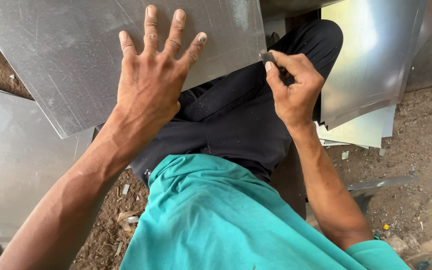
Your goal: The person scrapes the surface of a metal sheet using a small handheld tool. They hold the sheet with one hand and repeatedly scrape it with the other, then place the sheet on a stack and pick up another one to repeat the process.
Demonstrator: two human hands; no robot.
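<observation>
My left hand (151, 75) lies flat, fingers spread and grasping nothing, palm pressed down on the large scratched grey sheet of metal (76, 50) that rests across my lap. My right hand (293, 87) is clenched around a small dark grey metal tool (267, 57), pinched between thumb and fingers, its tip touching the right-hand edge of that sheet near its lower right corner.

Taking the grey sheet as my landmark and going left to right: below its left part lies another flat dull grey metal sheet (11, 165) on the brown dirt floor (421, 145), partly tucked under the landmark sheet. Just beneath the landmark's lower edge I see my black trousers (231, 125), dusted with fine filings, and nearer to me my teal shirt (211, 215). Small pale metal offcuts (126, 217) are scattered on the floor below the sheet, beside my left forearm. To the right of the landmark sheet, past my right hand, a stack of shiny pale metal sheets (366, 65) lies fanned on the floor, well apart from the tool. Below that stack, a narrow grey strip of metal (376, 184) lies on the dirt by my right forearm.
</observation>
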